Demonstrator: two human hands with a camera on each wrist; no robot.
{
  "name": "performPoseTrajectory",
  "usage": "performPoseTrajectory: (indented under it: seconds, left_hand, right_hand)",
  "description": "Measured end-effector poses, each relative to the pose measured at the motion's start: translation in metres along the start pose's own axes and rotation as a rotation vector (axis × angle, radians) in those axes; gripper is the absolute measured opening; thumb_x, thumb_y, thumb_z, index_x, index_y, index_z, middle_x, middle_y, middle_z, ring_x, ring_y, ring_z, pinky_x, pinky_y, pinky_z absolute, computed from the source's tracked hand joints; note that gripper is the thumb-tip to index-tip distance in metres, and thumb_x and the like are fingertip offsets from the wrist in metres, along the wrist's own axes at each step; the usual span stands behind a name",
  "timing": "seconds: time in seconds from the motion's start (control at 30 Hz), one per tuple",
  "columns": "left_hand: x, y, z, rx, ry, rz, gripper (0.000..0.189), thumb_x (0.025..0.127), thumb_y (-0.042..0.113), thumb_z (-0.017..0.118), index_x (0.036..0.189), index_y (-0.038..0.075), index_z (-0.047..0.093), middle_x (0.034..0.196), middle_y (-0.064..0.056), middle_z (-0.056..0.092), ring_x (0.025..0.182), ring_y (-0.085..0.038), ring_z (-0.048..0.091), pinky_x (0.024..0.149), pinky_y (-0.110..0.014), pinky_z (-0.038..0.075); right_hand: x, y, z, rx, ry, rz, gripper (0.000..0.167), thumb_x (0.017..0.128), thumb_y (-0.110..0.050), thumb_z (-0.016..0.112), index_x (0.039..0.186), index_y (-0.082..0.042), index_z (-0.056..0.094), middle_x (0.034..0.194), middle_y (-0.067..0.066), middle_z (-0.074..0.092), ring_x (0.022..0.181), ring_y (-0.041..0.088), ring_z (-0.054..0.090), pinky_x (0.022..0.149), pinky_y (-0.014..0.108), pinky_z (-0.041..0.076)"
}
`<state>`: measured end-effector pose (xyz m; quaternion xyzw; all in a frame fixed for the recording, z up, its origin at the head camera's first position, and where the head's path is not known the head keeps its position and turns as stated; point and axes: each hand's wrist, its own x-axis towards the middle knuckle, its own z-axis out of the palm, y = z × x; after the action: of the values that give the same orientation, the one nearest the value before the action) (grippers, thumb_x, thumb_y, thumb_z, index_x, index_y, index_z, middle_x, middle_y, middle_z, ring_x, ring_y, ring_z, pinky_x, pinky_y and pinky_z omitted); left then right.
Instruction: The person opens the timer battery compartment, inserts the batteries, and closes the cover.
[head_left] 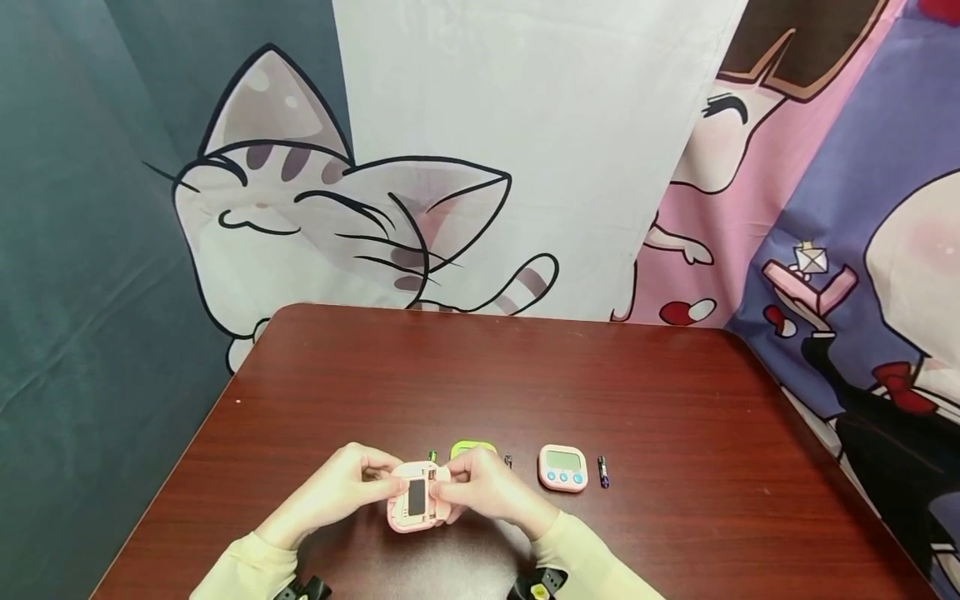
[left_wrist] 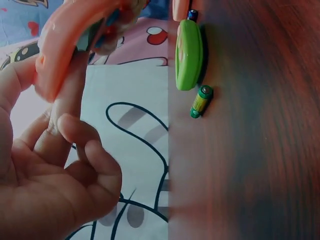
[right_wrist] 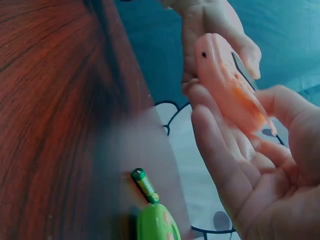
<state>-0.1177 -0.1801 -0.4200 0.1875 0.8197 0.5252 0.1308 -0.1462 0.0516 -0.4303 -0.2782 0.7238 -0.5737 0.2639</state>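
Both hands hold a pink digital timer (head_left: pixel 408 522) above the table's near side, its back with a dark rectangular strip turned up toward the head camera. The left hand (head_left: pixel 347 488) pinches its left edge between thumb and fingers. At the opposite edge, the right hand (head_left: pixel 497 490) grips with the thumb on the back face and fingers underneath. In the right wrist view, the timer (right_wrist: pixel 220 75) is seen edge-on, with the thumb against a part near its lower end. The left wrist view shows its rounded pink edge (left_wrist: pixel 62 37); the screen side is mostly hidden.
A green timer (left_wrist: pixel 189 55) lies beyond the hands, with a green battery (left_wrist: pixel 201 101) beside it. Another small battery (head_left: pixel 508 461) is partly hidden by the right hand. Farther right lie a second pink timer (head_left: pixel 562 483), screen up, and a dark battery (head_left: pixel 603 472).
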Motion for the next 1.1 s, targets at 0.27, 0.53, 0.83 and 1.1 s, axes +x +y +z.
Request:
performPoseTrajectory:
  seconds: [0.27, 0.53, 0.83, 1.1]
  left_hand:
    - [-0.002, -0.003, -0.004, -0.026, 0.002, -0.029, 0.027, 0.087, 0.017, 0.067, 0.104, -0.003, 0.069, 0.084, -0.004, 0.071, 0.073, -0.003, 0.061, 0.065, -0.021, 0.048]
    - [-0.003, -0.004, -0.006, -0.012, 0.03, -0.03, 0.027, 0.086, 0.018, 0.068, 0.103, -0.002, 0.07, 0.082, -0.003, 0.071, 0.072, -0.003, 0.061, 0.065, -0.021, 0.047]
    - [-0.003, -0.005, -0.007, -0.024, 0.053, -0.027, 0.025, 0.086, 0.017, 0.068, 0.102, -0.003, 0.07, 0.081, -0.003, 0.071, 0.072, -0.004, 0.062, 0.066, -0.022, 0.048]
    - [-0.002, -0.006, -0.005, -0.011, 0.065, -0.03, 0.024, 0.085, 0.016, 0.069, 0.101, -0.002, 0.07, 0.082, -0.004, 0.071, 0.073, -0.004, 0.062, 0.065, -0.022, 0.048]
  right_hand:
    - [0.001, -0.004, -0.002, 0.039, -0.056, 0.023, 0.015, 0.089, -0.005, 0.063, 0.087, 0.008, 0.069, 0.071, 0.025, 0.067, 0.064, 0.036, 0.068, 0.063, 0.054, 0.051]
    - [-0.001, -0.01, -0.002, -0.028, 0.013, 0.02, 0.014, 0.087, -0.006, 0.066, 0.09, 0.007, 0.069, 0.071, 0.019, 0.067, 0.059, 0.036, 0.066, 0.059, 0.05, 0.053]
    - [-0.001, -0.008, 0.001, -0.259, 0.22, -0.08, 0.025, 0.076, -0.016, 0.079, 0.095, -0.008, 0.065, 0.075, 0.0, 0.066, 0.058, 0.0, 0.054, 0.055, 0.018, 0.045]
    - [-0.002, -0.006, 0.004, -0.157, 0.237, -0.157, 0.03, 0.075, -0.007, 0.078, 0.097, -0.007, 0.059, 0.072, 0.01, 0.064, 0.051, 0.003, 0.053, 0.045, 0.02, 0.045]
